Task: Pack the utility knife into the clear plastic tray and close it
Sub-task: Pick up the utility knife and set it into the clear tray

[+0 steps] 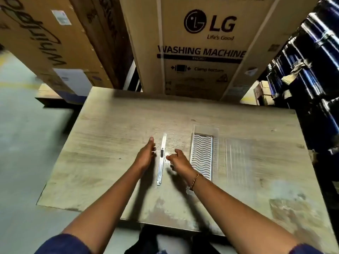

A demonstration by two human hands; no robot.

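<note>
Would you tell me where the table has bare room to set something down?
The table is bare left of the left hand to its left edge, along the far edge under the LG box, and near the front right corner. It is crowded mid-table: the utility knife lies between both hands, with the right hand beside the clear plastic tray.

Left box (36, 43): cut off at 9 to 12 o'clock, print blurred.
Middle box (200, 48): top cut at 12 o'clock; small print under "Clamp bottom" unreadable.
Dark wrapped stacks (319, 61): cut at 3 o'clock, contents unclear.
Tray (201, 154): near end hidden behind right hand (180, 161) and wrist; clear lid outline faint.
Table (110, 125): near edge partly behind forearms.
Sleeves (64, 244): cut at 6 o'clock.
</note>
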